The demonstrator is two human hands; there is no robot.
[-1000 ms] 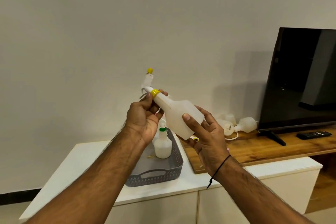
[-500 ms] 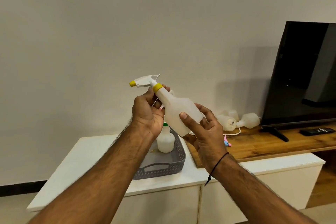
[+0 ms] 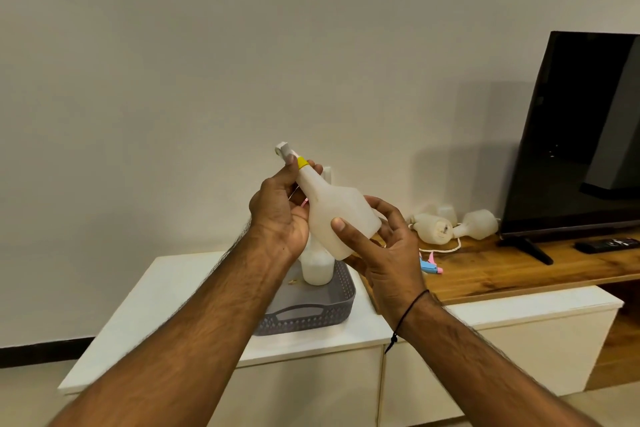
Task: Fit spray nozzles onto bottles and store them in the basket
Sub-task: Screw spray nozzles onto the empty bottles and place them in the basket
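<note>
Nozzle head has rotated round again since half a second back, so I'm still threading: left hand pinching the yellow collar, right hand cupping the bottle above the basket.

2 bare forearms in view, no sleeves, both w/ visible hair. Left hand has no rings or watch. Right hand also ringless; thin black cord bracelet round the right wrist, knotted, w/ a short loose end hanging below. Nails short, unpainted.
</note>
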